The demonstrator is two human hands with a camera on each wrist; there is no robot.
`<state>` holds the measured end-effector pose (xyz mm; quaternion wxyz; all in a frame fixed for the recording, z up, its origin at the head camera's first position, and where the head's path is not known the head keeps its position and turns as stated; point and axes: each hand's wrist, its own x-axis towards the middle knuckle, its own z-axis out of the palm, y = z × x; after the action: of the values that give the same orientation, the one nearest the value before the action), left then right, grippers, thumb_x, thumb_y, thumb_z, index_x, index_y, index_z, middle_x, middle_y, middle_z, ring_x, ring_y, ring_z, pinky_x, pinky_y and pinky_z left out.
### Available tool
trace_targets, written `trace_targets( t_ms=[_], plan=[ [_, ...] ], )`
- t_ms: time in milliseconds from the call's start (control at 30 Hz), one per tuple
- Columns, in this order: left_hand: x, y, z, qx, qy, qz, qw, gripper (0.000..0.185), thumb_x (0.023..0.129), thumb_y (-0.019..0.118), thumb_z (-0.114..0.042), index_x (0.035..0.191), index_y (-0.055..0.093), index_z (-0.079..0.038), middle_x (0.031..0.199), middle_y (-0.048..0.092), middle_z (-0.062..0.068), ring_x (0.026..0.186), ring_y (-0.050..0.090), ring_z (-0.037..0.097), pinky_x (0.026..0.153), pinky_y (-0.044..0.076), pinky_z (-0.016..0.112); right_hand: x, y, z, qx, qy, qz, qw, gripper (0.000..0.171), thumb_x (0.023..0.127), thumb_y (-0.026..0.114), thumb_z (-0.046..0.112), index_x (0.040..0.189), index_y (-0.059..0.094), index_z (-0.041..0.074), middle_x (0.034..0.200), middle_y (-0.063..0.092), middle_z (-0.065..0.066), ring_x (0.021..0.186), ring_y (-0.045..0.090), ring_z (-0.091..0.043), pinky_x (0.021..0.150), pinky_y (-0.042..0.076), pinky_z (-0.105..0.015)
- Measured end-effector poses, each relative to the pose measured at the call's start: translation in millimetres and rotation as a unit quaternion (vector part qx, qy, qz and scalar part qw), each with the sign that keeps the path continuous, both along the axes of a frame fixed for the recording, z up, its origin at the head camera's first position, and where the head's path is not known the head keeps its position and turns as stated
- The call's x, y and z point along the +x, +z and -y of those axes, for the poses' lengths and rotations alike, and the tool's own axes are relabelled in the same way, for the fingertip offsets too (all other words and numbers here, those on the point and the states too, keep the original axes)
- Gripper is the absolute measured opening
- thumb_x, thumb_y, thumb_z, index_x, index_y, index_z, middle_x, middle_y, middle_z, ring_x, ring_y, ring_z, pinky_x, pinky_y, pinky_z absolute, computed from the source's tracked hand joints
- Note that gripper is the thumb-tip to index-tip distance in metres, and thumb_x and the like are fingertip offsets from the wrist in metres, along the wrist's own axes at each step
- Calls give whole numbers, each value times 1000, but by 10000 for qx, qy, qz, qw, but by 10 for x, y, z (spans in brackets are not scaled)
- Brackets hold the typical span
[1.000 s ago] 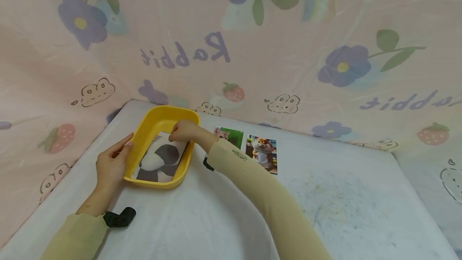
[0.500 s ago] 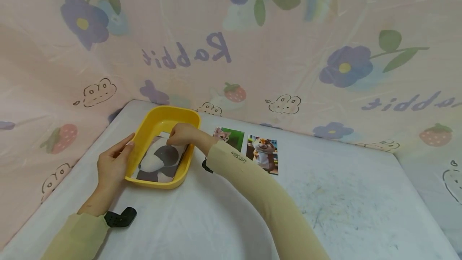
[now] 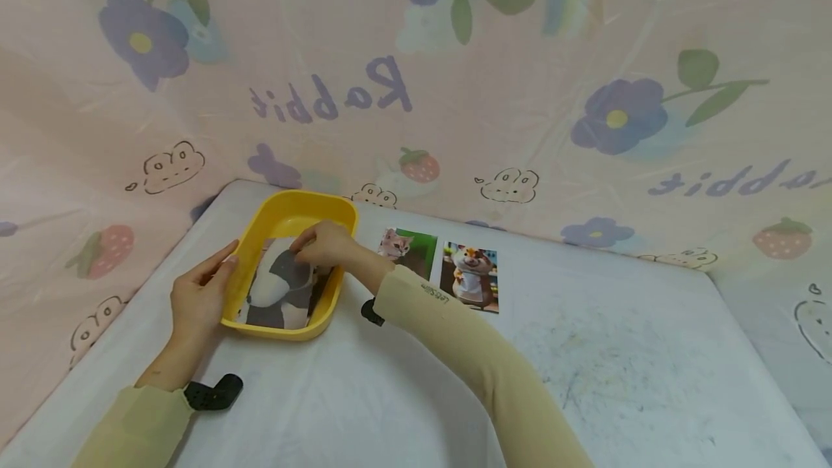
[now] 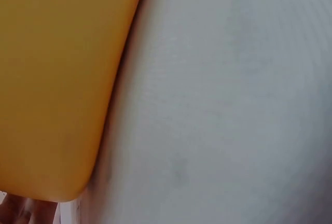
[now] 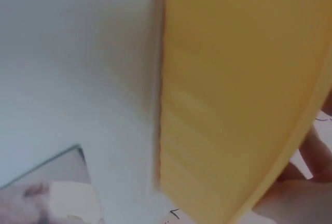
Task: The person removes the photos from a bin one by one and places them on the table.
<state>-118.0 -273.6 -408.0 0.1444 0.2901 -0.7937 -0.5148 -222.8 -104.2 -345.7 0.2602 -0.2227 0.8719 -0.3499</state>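
A yellow plastic tray point(image 3: 339, 295) rests on the white-covered table. Inside it lies a photo card point(image 3: 273, 295) with a large grey-and-white picture, apparently an animal. My right hand point(image 3: 325, 244) reaches over the tray's right wall and pinches the card near its upper right corner. A strip of a darker card point(image 3: 320, 286) shows along its right edge. My left hand point(image 3: 198, 298) touches the outside of the tray's left wall, its fingers fairly straight. In the left wrist view, a few fingers point(image 4: 41, 212) show beyond the yellow wall. The right wrist view shows the tray's wall close up.
Right of the tray lie a kitten picture card point(image 3: 406, 248), partly behind the right forearm, and a card with a cartoon animal in an apron point(image 3: 471, 276). A pink patterned curtain point(image 3: 455, 114) stands behind the table. Dark smudges point(image 3: 604, 367) mark the table's right side.
My right hand has shifted slightly left, drawing the grey-and-white card leftward in the tray and baring a darker card beside it. My left hand and the tray stay nearly still.
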Motion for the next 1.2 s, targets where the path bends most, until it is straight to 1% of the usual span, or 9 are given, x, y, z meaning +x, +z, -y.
trace_targets(
  t_ms=[133, 267, 467, 567, 700, 900, 1000, 1133, 1200],
  plan=[
    [-1, 6, -3, -2, 7, 46, 10000, 39, 97, 51, -43, 134, 54, -33, 141, 53, 3, 110, 50, 7, 83, 44, 6, 51, -32, -7, -172, 3, 41, 9998, 27, 87, 67, 6, 112, 72, 11, 108, 65, -4, 76, 58, -18, 65, 52, -23],
    [-3, 5, -13, 17, 20, 4, 10000, 39, 97, 52, -42, 134, 55, -31, 140, 54, 6, 103, 48, 3, 76, 40, 2, 107, -65, -21, -289, 26, -112, 9995, 35, 88, 65, 4, 122, 67, 13, 96, 60, -6, 68, 60, -23, 56, 45, -17],
    [-1, -1, -10, -20, -30, 74, 10000, 39, 97, 50, -44, 135, 54, -32, 141, 53, 4, 107, 48, 5, 81, 42, 5, 166, -115, -63, -615, -19, -533, 9967, 37, 91, 64, 8, 127, 63, 16, 107, 63, -7, 75, 58, -12, 67, 45, -14],
    [0, -7, 2, -64, -40, 75, 9999, 40, 97, 49, -44, 135, 54, -32, 141, 53, 3, 113, 49, 9, 87, 43, 11, 181, -132, -106, -957, -112, -716, 9928, 35, 93, 61, 10, 127, 62, 16, 97, 63, -7, 73, 54, -11, 65, 43, -15],
    [-4, -14, 15, -132, -34, -16, 9999, 39, 97, 50, -42, 134, 55, -30, 140, 54, 5, 116, 50, 13, 93, 45, 18, 198, -154, -166, -1491, -338, -1089, 9822, 32, 95, 58, 11, 126, 61, 16, 95, 60, -5, 72, 49, -10, 61, 39, -15],
    [-12, -13, 13, -100, 1, -85, 9999, 38, 97, 53, -41, 133, 57, -30, 137, 57, 7, 107, 51, 5, 80, 42, 10, 191, -190, -236, -2349, -668, -1390, 9597, 32, 96, 58, 16, 128, 59, 19, 79, 49, -2, 65, 41, -9, 55, 34, -17],
    [-14, -12, 7, -90, 2, -49, 9999, 38, 97, 52, -41, 133, 56, -29, 138, 56, 5, 110, 51, 7, 84, 44, 12, 183, -201, -266, -2736, -840, -1488, 9466, 31, 96, 59, 19, 127, 59, 19, 90, 58, -1, 72, 47, -6, 61, 39, -16],
    [-18, -15, -2, -99, 4, 5, 10000, 39, 98, 50, -42, 134, 55, -30, 140, 54, 3, 116, 51, 12, 95, 46, 20, 176, -207, -324, -3156, -1041, -1538, 9306, 30, 95, 61, 19, 125, 60, 17, 120, 63, -3, 87, 56, -4, 73, 46, -16],
    [-16, -20, -2, -81, 29, 24, 10000, 39, 97, 50, -43, 134, 55, -31, 141, 53, 3, 115, 50, 11, 98, 45, 22, 181, -211, -366, -3283, -1122, -1540, 9252, 30, 94, 61, 18, 124, 61, 16, 119, 65, -6, 86, 57, -6, 72, 47, -17]
  ],
)
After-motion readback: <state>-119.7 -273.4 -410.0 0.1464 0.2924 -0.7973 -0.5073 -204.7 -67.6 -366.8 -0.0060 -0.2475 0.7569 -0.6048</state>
